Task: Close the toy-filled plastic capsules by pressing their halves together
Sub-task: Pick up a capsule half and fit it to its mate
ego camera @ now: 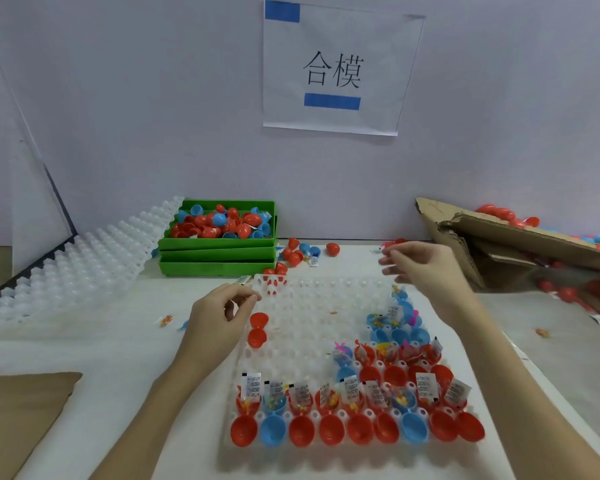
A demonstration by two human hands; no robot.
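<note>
The open capsules (pixel 329 414) sat in my white tray (pixel 312 306) — light, thin, smooth plastic shells, likely springy, best pinched across both domes. My left hand (pixel 219 317) hovered loosely curled and empty by the tray's edge; my right hand (pixel 426 268) hung relaxed — holding nothing I could tell.

Glossy red and blue plastic capsule halves (pixel 331 429) fill a translucent white moulded plastic tray (pixel 309 306); right of it, a torn, matt brown corrugated cardboard box (pixel 492 244).
</note>
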